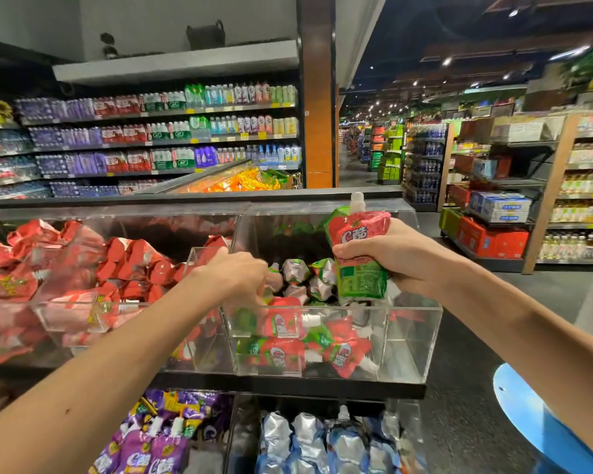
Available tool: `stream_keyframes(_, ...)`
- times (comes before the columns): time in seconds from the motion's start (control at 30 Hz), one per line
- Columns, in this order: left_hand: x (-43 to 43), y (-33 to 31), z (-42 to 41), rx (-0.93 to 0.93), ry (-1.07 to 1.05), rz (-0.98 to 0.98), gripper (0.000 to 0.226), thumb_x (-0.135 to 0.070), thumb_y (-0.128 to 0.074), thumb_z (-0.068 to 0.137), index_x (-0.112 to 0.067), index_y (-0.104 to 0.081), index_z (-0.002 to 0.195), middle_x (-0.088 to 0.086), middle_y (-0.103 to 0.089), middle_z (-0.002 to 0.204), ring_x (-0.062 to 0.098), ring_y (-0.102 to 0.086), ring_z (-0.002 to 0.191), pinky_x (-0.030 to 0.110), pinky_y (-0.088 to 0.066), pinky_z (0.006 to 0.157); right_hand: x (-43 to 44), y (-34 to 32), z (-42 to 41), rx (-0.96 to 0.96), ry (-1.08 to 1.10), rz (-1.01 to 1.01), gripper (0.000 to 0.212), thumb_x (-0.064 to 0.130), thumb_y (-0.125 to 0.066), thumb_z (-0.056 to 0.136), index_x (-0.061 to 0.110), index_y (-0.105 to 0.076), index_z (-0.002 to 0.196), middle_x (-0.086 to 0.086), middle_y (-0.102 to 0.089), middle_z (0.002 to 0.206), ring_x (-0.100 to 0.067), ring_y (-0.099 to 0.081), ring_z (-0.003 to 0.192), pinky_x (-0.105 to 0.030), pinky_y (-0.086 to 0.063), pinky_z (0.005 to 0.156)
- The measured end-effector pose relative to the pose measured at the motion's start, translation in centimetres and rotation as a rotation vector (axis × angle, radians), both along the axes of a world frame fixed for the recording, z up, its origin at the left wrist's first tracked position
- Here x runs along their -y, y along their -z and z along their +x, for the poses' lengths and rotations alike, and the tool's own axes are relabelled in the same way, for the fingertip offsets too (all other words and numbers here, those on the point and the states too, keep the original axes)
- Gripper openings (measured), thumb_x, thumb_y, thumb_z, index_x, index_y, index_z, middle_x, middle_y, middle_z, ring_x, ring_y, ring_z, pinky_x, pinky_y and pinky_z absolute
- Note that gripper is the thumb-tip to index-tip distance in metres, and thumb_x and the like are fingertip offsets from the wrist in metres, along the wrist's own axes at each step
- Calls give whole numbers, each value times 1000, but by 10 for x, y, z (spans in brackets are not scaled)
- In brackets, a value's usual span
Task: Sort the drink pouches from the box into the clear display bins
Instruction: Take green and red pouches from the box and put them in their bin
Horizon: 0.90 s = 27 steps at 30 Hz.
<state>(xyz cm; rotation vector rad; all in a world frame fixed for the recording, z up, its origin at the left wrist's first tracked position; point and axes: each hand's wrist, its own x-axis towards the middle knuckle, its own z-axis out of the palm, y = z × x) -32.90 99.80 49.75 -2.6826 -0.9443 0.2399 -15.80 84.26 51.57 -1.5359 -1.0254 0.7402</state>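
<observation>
Above the clear acrylic display bin (412, 340) at the right end of the dark shelf (288, 388), the right hand (396, 256) grips a red-and-green spouted drink pouch (358, 246) round its middle, fingers and thumb wrapped tight so the foil is squeezed. That pouch stands upright with its white cap (356, 199) on top, and its green lower end hangs just over the bin's open top.

Inside the bin lie more red-and-green pouches (285, 354), piled flat along the front wall. Several silver-bottomed pouches (295, 270) stand behind them.

The left hand (235, 273) reaches down into the same bin at its left side, knuckles up and fingers curled downward among the pouches. The fingertips are blurred, so I cannot tell whether they hold anything.

Just left of it, another clear bin (45, 314) is heaped with red foil pouches (83, 268). Below the shelf 2 lower compartments show, with purple pouches (141, 449) on the left and blue-and-silver pouches (305, 439) on the right.

A blue round object (528, 415) sits at the lower right over the dark floor (466, 422). Behind the bins run long shelves of bottled drinks (144, 131).
</observation>
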Motion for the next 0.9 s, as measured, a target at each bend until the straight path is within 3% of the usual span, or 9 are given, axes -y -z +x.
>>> stream_keyframes(0.1, 5, -1, 5, -113, -31, -41, 34, -50, -70, 86, -37, -43, 69, -9, -50, 84, 22, -46, 116, 49, -30, 104, 0, 2, 0, -3, -1, 2, 18, 7, -79, 80, 8, -70, 95, -16, -75, 97, -26, -74, 91, -47, -56, 92)
stream_keyframes(0.2, 9, -8, 6, -99, -92, -92, 28, -53, -70, 84, -32, -66, 101, -9, -58, 92, 20, -49, 114, 55, -22, 110, 0, 4, -1, -4, 1, -5, 22, 7, -79, 80, 8, -69, 100, -16, -74, 100, -26, -73, 91, -45, -58, 89)
stream_keyframes(0.3, 16, -18, 11, 290, 54, -58, 31, -54, -61, 90, -26, -73, 89, -11, -69, 85, 11, -62, 88, 51, -34, 105, 0, 6, 0, -39, -3, 12, 28, 7, -77, 82, 4, -67, 108, -19, -73, 105, -26, -73, 93, -46, -58, 89)
stream_keyframes(0.37, 29, -27, 14, 662, 139, -445, 37, -54, -54, 94, -22, -73, 94, -6, -73, 84, 9, -67, 75, 35, -53, 82, -3, 6, -1, -59, 4, 55, 30, 10, -77, 83, 2, -67, 110, -20, -72, 107, -29, -72, 98, -48, -56, 92)
stream_keyframes(0.43, 47, -31, 19, 773, 152, -846, 39, -50, -54, 93, -18, -67, 110, 3, -73, 92, 16, -72, 79, 32, -61, 73, -7, 5, -3, -105, 12, 121, 32, 13, -76, 85, -3, -65, 111, -23, -71, 107, -34, -71, 99, -52, -56, 92)
stream_keyframes(0.6, 56, -11, 35, 1033, 52, -1117, 37, -26, -71, 88, -9, -56, 117, 11, -72, 92, 16, -70, 75, 39, -62, 77, -12, 4, -10, -153, 68, 259, 29, 27, -74, 86, 5, -64, 102, -23, -71, 106, -26, -70, 87, -49, -59, 85)
stream_keyframes(0.7, 47, -14, 34, 1068, 58, -985, 34, -16, -78, 82, -10, -59, 110, 10, -73, 92, 12, -70, 68, 25, -57, 59, -7, -3, -2, -215, 166, 302, 42, 30, -76, 81, 10, -54, 110, -13, -70, 107, -27, -71, 90, -49, -59, 85)
stream_keyframes(0.8, 27, -16, 31, 902, 21, -712, 32, -22, -83, 78, -21, -65, 104, 3, -72, 91, 19, -70, 84, 35, -58, 77, 2, -12, 10, -194, 266, 361, 57, 24, -78, 81, 10, -45, 125, -14, -64, 111, -27, -69, 88, -50, -58, 83)
stream_keyframes(0.9, 22, -8, 39, 628, 27, -524, 38, -32, -85, 75, -27, -67, 109, -1, -67, 97, 14, -65, 85, 31, -53, 75, 9, -12, 14, -170, 265, 391, 57, 11, -77, 83, 12, -41, 127, -20, -61, 114, -32, -70, 90, -55, -57, 79)
